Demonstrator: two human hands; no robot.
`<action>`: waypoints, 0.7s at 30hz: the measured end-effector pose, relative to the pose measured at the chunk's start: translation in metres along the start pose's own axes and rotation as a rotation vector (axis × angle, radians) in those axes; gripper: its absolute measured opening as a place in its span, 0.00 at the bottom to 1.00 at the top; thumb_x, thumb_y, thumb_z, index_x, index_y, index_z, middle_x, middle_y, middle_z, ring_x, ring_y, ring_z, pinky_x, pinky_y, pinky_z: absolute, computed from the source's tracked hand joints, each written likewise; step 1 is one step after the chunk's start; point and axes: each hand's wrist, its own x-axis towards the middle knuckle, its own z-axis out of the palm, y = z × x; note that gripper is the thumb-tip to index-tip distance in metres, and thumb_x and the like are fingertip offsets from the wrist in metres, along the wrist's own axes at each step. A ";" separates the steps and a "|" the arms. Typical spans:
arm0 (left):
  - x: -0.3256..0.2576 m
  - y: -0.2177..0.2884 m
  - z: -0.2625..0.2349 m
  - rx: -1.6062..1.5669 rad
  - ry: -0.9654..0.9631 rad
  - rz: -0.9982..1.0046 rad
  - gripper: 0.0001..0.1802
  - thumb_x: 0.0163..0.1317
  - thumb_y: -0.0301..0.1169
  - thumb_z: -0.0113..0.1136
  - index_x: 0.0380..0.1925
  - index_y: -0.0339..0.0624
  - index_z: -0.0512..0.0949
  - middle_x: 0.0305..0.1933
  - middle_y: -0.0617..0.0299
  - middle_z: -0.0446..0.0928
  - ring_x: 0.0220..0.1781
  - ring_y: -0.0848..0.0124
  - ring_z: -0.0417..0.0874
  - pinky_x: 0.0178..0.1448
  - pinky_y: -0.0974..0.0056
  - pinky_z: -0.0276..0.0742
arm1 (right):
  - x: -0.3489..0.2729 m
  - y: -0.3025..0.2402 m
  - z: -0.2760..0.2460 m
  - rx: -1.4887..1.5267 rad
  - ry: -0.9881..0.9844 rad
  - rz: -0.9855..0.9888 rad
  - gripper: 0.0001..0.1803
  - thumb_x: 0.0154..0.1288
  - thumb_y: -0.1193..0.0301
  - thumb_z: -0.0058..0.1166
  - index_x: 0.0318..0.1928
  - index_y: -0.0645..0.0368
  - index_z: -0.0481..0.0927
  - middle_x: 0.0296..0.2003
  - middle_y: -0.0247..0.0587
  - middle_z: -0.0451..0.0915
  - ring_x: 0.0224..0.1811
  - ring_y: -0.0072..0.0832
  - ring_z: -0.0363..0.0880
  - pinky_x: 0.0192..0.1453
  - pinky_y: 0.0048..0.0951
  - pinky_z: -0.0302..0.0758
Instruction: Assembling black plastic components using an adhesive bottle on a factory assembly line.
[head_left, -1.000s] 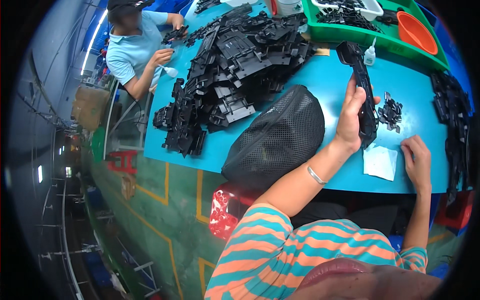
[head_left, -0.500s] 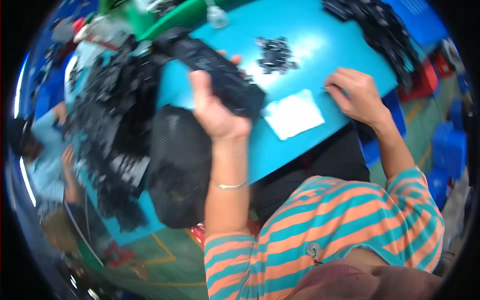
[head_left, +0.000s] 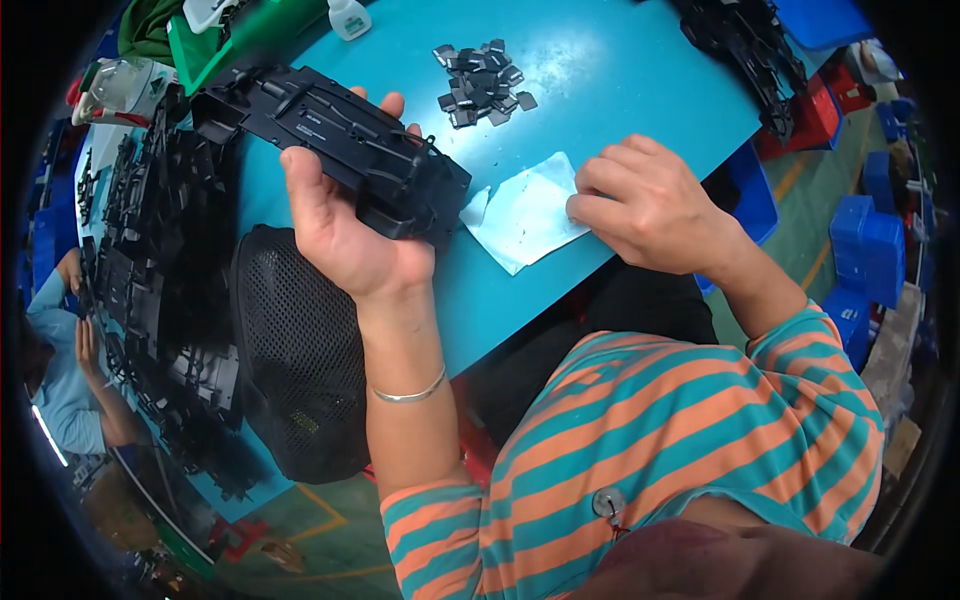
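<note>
Right of the tiles, the surface lies open; above its left side, the left hand grips a long matte-black part; the right hand curls at the near edge, hold unclear.

parts pile on tbl, behind sheet | bag L of L hand | btl behind-L of pile

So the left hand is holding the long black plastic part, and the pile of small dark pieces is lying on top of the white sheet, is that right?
Not quite: in the head view, the pile of small dark pieces lies directly on the blue table, apart from the white sheet. The left hand does hold the long black plastic part.
</note>
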 end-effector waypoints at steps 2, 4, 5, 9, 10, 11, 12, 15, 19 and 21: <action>-0.001 -0.001 0.001 0.004 -0.007 -0.001 0.26 0.70 0.48 0.44 0.56 0.39 0.66 0.53 0.51 0.73 0.51 0.53 0.79 0.49 0.53 0.79 | -0.001 0.000 0.001 -0.007 0.041 0.016 0.05 0.47 0.76 0.58 0.28 0.56 0.77 0.28 0.35 0.71 0.31 0.32 0.73 0.36 0.32 0.69; 0.000 -0.001 0.001 0.003 0.000 0.002 0.26 0.70 0.48 0.44 0.56 0.39 0.66 0.53 0.51 0.73 0.51 0.53 0.79 0.49 0.53 0.79 | -0.001 0.000 0.001 0.044 0.071 0.028 0.07 0.46 0.77 0.59 0.30 0.56 0.78 0.29 0.35 0.73 0.32 0.32 0.73 0.36 0.32 0.68; 0.001 -0.001 0.002 0.005 0.003 0.005 0.26 0.70 0.48 0.44 0.56 0.38 0.66 0.53 0.51 0.73 0.51 0.53 0.79 0.49 0.54 0.79 | -0.001 0.000 0.001 0.094 0.103 0.043 0.09 0.46 0.78 0.60 0.31 0.56 0.79 0.30 0.36 0.74 0.33 0.32 0.74 0.36 0.32 0.68; 0.001 0.000 0.002 0.004 0.000 0.012 0.25 0.70 0.47 0.44 0.56 0.39 0.66 0.52 0.51 0.74 0.50 0.54 0.80 0.48 0.54 0.79 | -0.005 -0.001 0.004 0.098 0.102 0.079 0.10 0.45 0.78 0.61 0.32 0.55 0.80 0.30 0.35 0.73 0.32 0.32 0.74 0.35 0.31 0.67; 0.001 0.000 0.002 0.012 0.004 0.015 0.25 0.69 0.47 0.44 0.55 0.39 0.66 0.52 0.51 0.74 0.50 0.54 0.80 0.47 0.54 0.79 | -0.005 -0.001 0.003 0.089 0.100 0.086 0.09 0.46 0.78 0.61 0.31 0.55 0.80 0.30 0.36 0.73 0.31 0.32 0.73 0.35 0.31 0.67; 0.001 0.000 0.002 0.020 0.007 0.018 0.24 0.69 0.46 0.44 0.55 0.39 0.66 0.51 0.51 0.74 0.50 0.54 0.80 0.47 0.55 0.79 | -0.006 -0.001 0.002 0.080 0.098 0.094 0.09 0.46 0.78 0.61 0.31 0.54 0.80 0.30 0.36 0.73 0.31 0.32 0.73 0.35 0.31 0.67; 0.001 0.000 0.002 0.020 0.009 0.019 0.24 0.69 0.46 0.44 0.55 0.39 0.66 0.51 0.51 0.74 0.50 0.54 0.80 0.47 0.55 0.79 | -0.006 -0.001 0.002 0.081 0.097 0.092 0.09 0.46 0.78 0.61 0.31 0.54 0.80 0.30 0.36 0.73 0.31 0.32 0.73 0.35 0.31 0.67; 0.002 0.000 0.001 0.030 -0.002 0.022 0.24 0.69 0.46 0.44 0.55 0.39 0.66 0.51 0.52 0.74 0.50 0.55 0.80 0.47 0.55 0.79 | -0.007 -0.001 0.005 0.094 0.130 0.104 0.07 0.47 0.78 0.61 0.30 0.55 0.81 0.29 0.36 0.73 0.30 0.32 0.73 0.35 0.32 0.68; 0.003 -0.001 0.002 0.015 -0.001 0.019 0.23 0.69 0.46 0.44 0.54 0.40 0.67 0.51 0.52 0.74 0.50 0.55 0.80 0.47 0.55 0.79 | -0.009 0.000 0.007 0.127 0.133 0.127 0.06 0.48 0.78 0.61 0.30 0.56 0.81 0.30 0.37 0.74 0.30 0.33 0.73 0.35 0.31 0.69; 0.003 -0.001 0.004 0.013 -0.005 0.019 0.23 0.69 0.46 0.44 0.54 0.40 0.67 0.51 0.52 0.74 0.50 0.55 0.80 0.47 0.55 0.79 | -0.010 0.001 0.005 0.117 0.150 0.133 0.06 0.48 0.78 0.61 0.30 0.56 0.81 0.30 0.38 0.75 0.30 0.33 0.74 0.34 0.30 0.69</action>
